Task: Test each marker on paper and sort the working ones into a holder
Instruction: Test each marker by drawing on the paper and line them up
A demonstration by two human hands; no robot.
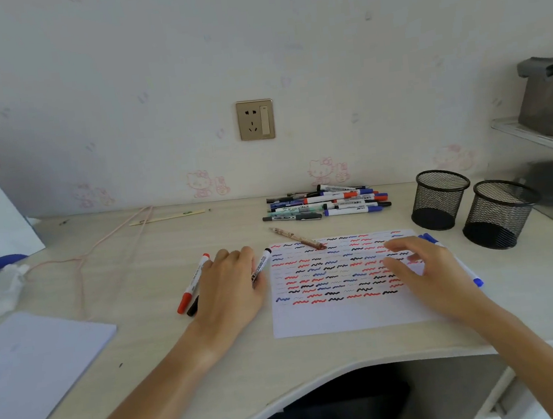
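Here, from my head camera, my left hand [232, 283] lies flat on the desk [136, 259], fingers relaxed, holding nothing; a red-capped marker [194, 282] lies just left of it, a black-capped marker [261, 265] just right. My right hand [423, 268] rests open on the scribbled paper [342, 312], a blue marker [460, 262] just beyond its outer edge. Farther right stand two mesh holders [439, 199]; the marker pile [329, 203] lies ahead.

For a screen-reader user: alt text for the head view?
Both hands lie open on a desk: the left hand among loose markers, the right hand on a scribble-filled paper. Behind are a marker pile and two mesh holders.
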